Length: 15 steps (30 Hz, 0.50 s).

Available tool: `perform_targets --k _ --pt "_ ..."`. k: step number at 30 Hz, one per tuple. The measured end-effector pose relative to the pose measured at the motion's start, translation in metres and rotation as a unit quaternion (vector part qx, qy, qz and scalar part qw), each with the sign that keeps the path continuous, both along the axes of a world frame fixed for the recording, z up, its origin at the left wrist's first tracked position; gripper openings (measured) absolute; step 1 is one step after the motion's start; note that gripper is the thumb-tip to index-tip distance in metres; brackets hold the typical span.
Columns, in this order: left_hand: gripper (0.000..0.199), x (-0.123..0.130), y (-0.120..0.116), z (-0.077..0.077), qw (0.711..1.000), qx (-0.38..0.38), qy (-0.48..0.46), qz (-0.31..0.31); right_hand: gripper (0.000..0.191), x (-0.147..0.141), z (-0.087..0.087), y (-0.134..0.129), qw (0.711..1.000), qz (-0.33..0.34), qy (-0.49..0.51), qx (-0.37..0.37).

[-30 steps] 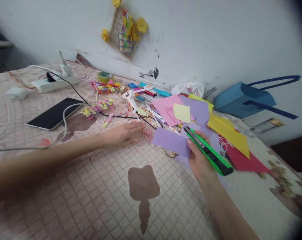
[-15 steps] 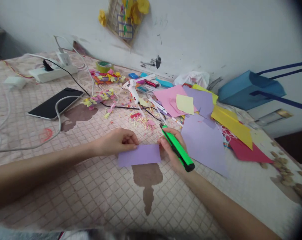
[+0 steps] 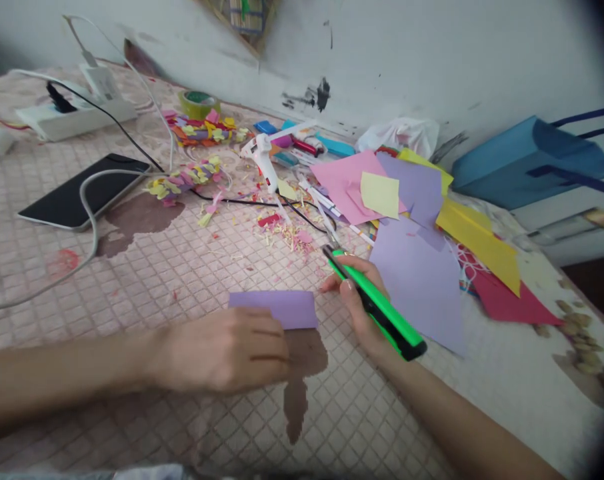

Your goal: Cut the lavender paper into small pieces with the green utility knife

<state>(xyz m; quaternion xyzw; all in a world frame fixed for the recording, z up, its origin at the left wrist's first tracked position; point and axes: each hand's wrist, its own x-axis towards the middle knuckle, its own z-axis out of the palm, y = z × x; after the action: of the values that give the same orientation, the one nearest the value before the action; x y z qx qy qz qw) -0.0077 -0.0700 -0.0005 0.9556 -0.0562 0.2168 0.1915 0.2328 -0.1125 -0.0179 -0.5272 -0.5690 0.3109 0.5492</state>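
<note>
Green cutter [image 3: 385,313] in right hand [image 3: 359,297], lilac sheet [image 3: 417,287] beside, scissors [image 3: 329,223] probably ahead.

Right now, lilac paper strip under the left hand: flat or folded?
Flat: the lilac paper strip lies on the cloth with no crease showing. The left hand hides its lower part, so that part cannot be told.

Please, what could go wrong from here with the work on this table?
The green plastic utility knife in the right hand is close to the purple paper strip that the left hand presses down, so a slip could perhaps cut those fingers. The strip lies directly on the pink patterned table cover, which a blade might score. The thin black cable among the paper scraps could possibly snag a moving hand.
</note>
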Motion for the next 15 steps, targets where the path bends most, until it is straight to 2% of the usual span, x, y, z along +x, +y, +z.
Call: perform_targets --k 2,4,6,8,11,15 --pt "0.034 0.003 -0.011 -0.003 0.998 0.027 -0.007 -0.049 0.028 0.002 0.000 -0.001 0.997 -0.035 -0.043 0.059" --pt "0.036 0.005 -0.019 -0.006 0.997 0.021 -0.022 -0.066 0.030 0.003 -0.001 -0.001 0.996 -0.033 -0.017 0.086" --pt "0.038 0.007 -0.022 -0.007 0.996 0.015 -0.037 -0.081 0.037 0.003 -0.002 -0.003 0.997 0.012 0.045 0.064" --pt "0.040 0.007 -0.021 -0.007 0.995 0.009 -0.048 -0.084 0.049 0.003 -0.004 -0.005 0.993 0.066 0.096 0.010" --pt "0.040 0.004 -0.017 -0.003 0.998 -0.003 -0.055 -0.044 0.057 0.004 -0.006 -0.009 0.987 0.098 0.116 -0.055" --pt "0.038 -0.002 -0.010 -0.002 0.997 -0.021 -0.062 0.041 0.033 0.008 -0.006 -0.012 0.995 0.039 0.041 -0.086"
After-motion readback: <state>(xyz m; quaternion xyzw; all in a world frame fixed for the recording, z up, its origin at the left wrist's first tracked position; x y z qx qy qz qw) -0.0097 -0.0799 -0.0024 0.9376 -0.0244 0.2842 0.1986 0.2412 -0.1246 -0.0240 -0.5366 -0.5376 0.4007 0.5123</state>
